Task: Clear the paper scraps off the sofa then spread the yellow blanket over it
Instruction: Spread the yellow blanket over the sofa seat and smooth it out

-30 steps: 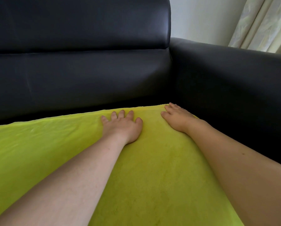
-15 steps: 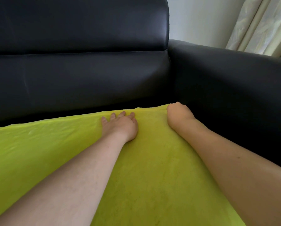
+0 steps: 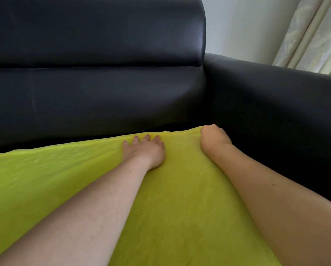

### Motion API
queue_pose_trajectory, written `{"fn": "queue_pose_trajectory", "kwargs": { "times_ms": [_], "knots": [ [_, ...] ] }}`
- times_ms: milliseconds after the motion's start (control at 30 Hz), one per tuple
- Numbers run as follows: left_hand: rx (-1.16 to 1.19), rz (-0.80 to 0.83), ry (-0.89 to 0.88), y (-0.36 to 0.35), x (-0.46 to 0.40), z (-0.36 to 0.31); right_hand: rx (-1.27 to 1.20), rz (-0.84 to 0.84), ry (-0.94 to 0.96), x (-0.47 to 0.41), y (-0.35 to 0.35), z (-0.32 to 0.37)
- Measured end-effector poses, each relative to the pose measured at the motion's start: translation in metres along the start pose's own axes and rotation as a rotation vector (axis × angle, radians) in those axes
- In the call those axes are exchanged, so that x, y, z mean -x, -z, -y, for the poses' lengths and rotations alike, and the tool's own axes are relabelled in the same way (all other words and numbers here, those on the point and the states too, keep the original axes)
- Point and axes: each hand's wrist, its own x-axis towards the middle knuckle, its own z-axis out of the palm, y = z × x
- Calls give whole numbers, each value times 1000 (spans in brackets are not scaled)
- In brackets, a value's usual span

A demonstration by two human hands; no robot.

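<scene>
The yellow blanket (image 3: 68,181) lies spread over the seat of the black leather sofa (image 3: 95,96), its far edge running along the base of the backrest. My left hand (image 3: 144,150) lies flat on the blanket near that far edge, fingers straight and pointing at the backrest. My right hand (image 3: 213,138) sits at the blanket's far right corner, next to the armrest. Its fingers curl down over the corner and are hidden behind the knuckles. No paper scraps are in view.
The sofa's right armrest (image 3: 276,104) rises close beside my right forearm. A pale wall (image 3: 243,25) and a light curtain (image 3: 314,35) stand behind the sofa at the upper right. A dark gap runs between the blanket's edge and the backrest.
My right hand went from lying flat with fingers straight to curling its fingers over the blanket's far right corner. My left hand slid slightly toward the backrest and stays flat.
</scene>
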Motion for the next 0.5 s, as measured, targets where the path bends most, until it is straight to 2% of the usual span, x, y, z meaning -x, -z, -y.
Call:
{"fn": "queue_pose_trajectory", "kwargs": {
  "times_ms": [500],
  "knots": [
    [-77, 37, 25, 8, -3, -5, -9, 140, -26, -15, -2, 1]
  ]
}}
